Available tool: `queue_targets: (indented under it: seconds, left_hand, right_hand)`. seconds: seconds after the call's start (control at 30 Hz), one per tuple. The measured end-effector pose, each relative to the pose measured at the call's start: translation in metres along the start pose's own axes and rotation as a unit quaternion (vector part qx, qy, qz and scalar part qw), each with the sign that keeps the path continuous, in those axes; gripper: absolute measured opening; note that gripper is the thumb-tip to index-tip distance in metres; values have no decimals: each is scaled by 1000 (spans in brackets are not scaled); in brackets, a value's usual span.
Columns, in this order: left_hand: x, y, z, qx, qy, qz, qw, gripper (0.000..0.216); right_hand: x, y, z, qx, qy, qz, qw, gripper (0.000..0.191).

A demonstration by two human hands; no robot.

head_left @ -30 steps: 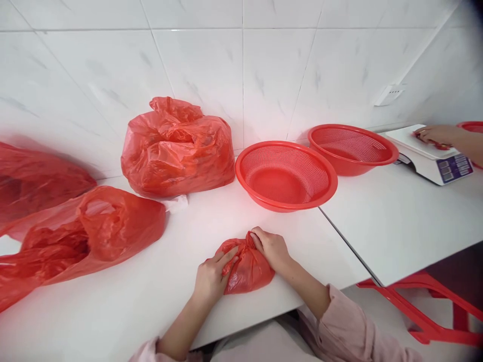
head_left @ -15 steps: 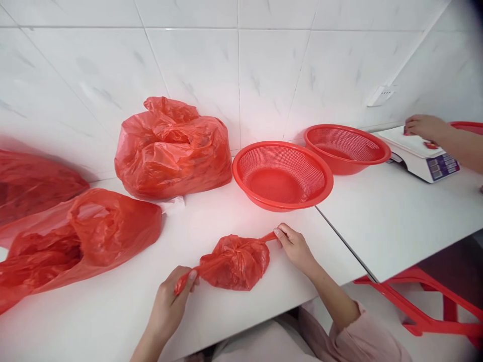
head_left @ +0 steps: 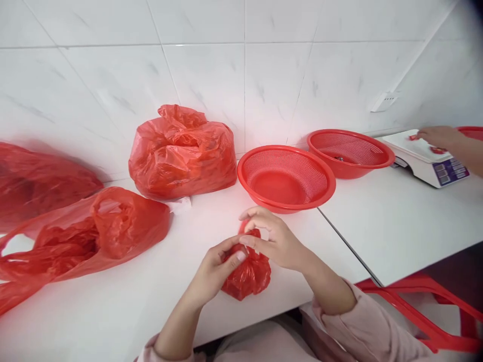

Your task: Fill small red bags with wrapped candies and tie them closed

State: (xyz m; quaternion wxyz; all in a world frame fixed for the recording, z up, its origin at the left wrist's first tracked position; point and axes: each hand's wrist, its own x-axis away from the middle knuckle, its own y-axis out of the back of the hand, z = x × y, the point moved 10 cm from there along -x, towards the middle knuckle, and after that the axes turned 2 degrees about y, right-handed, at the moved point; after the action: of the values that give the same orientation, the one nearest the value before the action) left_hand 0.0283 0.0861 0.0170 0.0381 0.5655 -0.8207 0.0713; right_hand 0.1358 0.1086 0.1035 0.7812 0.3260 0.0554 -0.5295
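Beneath left grip (head_left: pixel 216 266) and right grip (head_left: pixel 278 241): small red bag (head_left: pixel 247 281), on bench (head_left: pixel 173 266), neck covered by both. Both grips: half-curled, fingertips (head_left: pixel 240 256) close together; hold on plastic, cannot tell. Beyond right grip: red basket (head_left: pixel 279 188); farther right, co-worker's hand (head_left: pixel 437 136) over scale (head_left: pixel 426 173), forearm (head_left: pixel 468 153) cut off, small pieces (head_left: pixel 438 150) indistinct. Left of left grip: larger red bag (head_left: pixel 141 221), cut off.

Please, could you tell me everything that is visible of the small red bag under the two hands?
The small red bag looks like thin, glossy plastic, wrinkled and bunched into a rounded lump. It sits on the white table, near the front edge, in front of the nearer basket. The left hand and right hand are at its gathered top, hiding part of it, so I cannot tell whether it is knotted. Its contents cannot be made out.
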Motion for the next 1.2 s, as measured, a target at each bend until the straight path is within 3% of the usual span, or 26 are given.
queue_targets:
  seconds: [0.1,0.23,0.33,0.47,0.63,0.73,0.87,0.93,1.07,1.2]
  left_hand:
    - [-3,-16,7,-20,36,34,999,28]
    - [-4,-2,9,11,28,-20,999,39]
    - [-5,4,11,28,28,-28,999,40]
    - [-8,0,15,9,31,-27,999,36]
    - [-11,-12,15,-41,22,-24,999,31]
    - [-10,-7,11,-42,16,-43,998,33]
    - [-8,15,3,-23,-2,-98,995,32]
    - [-8,22,-1,-18,-7,-119,993,34]
    - [-7,19,-8,-17,-2,-120,993,36]
    - [-4,11,-18,-20,1,-69,997,29]
  right_hand:
    - [-12,-20,-5,-2,-10,35,999,12]
    - [-7,-35,-20,-41,-24,61,997,23]
    - [1,-35,-26,-36,-24,71,997,28]
    - [-6,-25,-13,-39,2,30,999,11]
    - [-24,-24,10,-143,5,1,990,12]
    - [-22,-31,5,-98,-11,22,995,22]
    - [-6,-41,-31,15,-86,74,993,32]
    - [0,-37,-42,6,-115,52,992,26]
    - [6,-6,-30,-26,-117,-81,990,11]
    - [19,-1,-8,-36,-100,-82,991,9]
